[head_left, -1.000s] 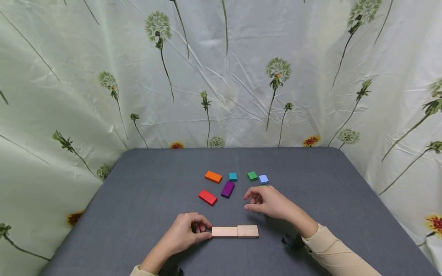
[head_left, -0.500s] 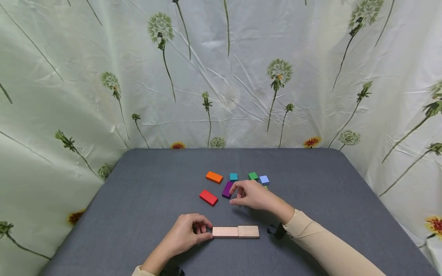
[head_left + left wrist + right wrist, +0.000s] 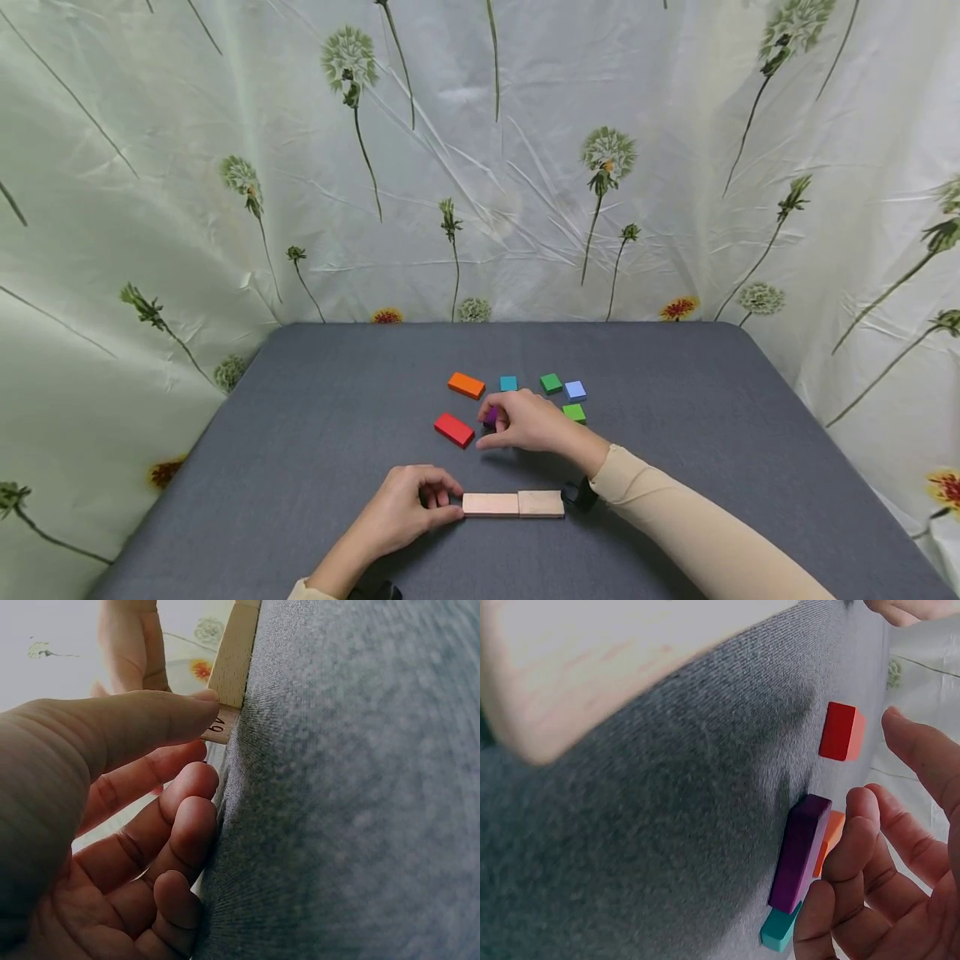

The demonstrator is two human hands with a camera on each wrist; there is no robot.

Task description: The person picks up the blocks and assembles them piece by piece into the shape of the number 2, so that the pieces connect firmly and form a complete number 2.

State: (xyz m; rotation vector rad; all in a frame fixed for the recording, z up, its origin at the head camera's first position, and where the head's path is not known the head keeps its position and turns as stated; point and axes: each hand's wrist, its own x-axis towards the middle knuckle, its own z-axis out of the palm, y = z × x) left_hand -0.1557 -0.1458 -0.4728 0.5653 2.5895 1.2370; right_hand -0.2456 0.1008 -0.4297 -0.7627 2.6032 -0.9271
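Observation:
Two pale wooden blocks lie end to end in a row near the table's front. My left hand (image 3: 405,510) pinches the left end of the left wooden block (image 3: 491,504) between thumb and forefinger; printed digits show on that end in the left wrist view. The right wooden block (image 3: 541,503) adjoins it. Over the purple block (image 3: 801,851), my right hand (image 3: 525,423) hovers with thumb and fingers apart, holding nothing. It partly hides that block in the head view. Just left of its fingertips lies a red block (image 3: 453,430).
Behind the right hand lie an orange block (image 3: 467,385), a teal block (image 3: 508,383), a dark green block (image 3: 551,383), a light blue block (image 3: 575,391) and a light green block (image 3: 573,413). A flowered curtain (image 3: 525,167) hangs behind the grey table (image 3: 315,400).
My right hand has moved left from beside the light green block to over the purple one, uncovering the light green block. The left hand and both wooden blocks have stayed in place.

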